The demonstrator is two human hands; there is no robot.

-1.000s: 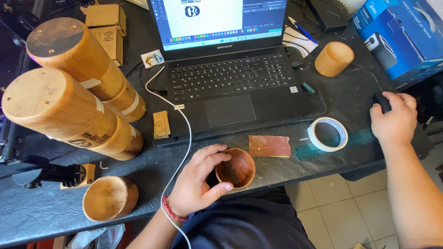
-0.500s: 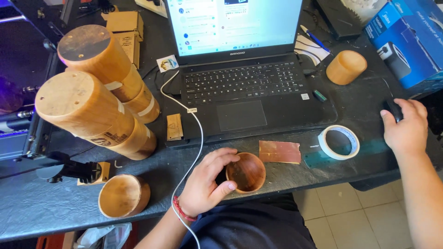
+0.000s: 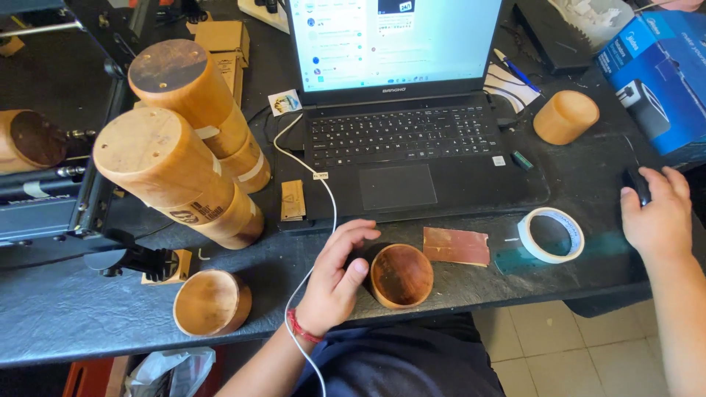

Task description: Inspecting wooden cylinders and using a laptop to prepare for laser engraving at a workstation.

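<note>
Left hand [image 3: 334, 283] fingers cup a small reddish-brown wooden bowl [image 3: 401, 275]; right hand [image 3: 654, 217] apparently covers a mouse [image 3: 637, 182].

Single head-worn view, looking steeply down from above the seated person onto a dark desk [image 3: 88, 316] and facing away from the body toward the open laptop [image 3: 412, 147] at the far edge. The person's lap fills the lower middle of the frame and tiled floor the lower right. The camera sits close: the left hand [image 3: 334, 283] lies low and centre, while the right hand [image 3: 654, 217] reaches the right border. No second view exists, so no area is shared.
</note>
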